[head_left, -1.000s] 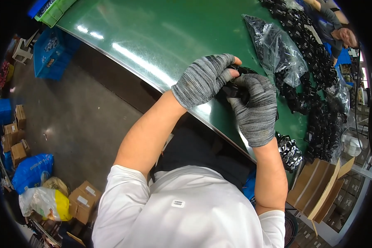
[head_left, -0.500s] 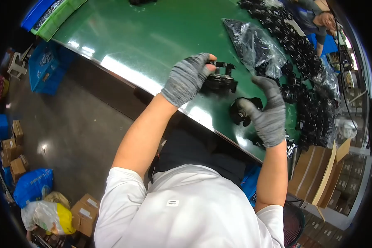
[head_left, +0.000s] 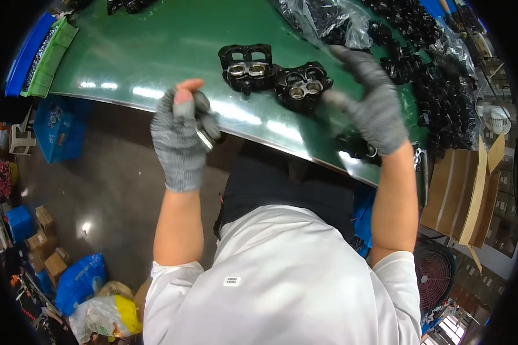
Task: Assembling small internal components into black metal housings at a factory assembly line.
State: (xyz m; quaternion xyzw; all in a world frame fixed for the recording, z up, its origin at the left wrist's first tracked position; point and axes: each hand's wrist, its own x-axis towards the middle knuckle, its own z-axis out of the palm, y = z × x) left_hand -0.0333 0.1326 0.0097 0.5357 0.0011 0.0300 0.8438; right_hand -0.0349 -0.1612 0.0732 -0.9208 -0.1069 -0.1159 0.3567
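Two black metal parts that look like brake calipers lie side by side on the green tabletop. The left caliper (head_left: 247, 70) has an open frame at its far side and two round silver-rimmed bores. A similar pair of bores shows on the right caliper (head_left: 303, 85). My left hand (head_left: 178, 138), in a grey glove with bare fingertips, is closed at the table's front edge around a small shiny metal piece (head_left: 205, 138), blurred and partly hidden. My right hand (head_left: 374, 106), gloved in grey, has its fingers spread, with the blurred thumb close beside the right caliper.
Many black parts (head_left: 443, 86) are heaped along the right side, by a clear plastic bag (head_left: 328, 23). Green (head_left: 52, 57) and blue bins stand at the far left. An opened cardboard box (head_left: 454, 190) and a fan (head_left: 431, 276) are at right.
My left hand has let go of a caliper, now lying on the table, and moved left and nearer with a small metal piece. My right hand is off the other caliper. The view has shifted.
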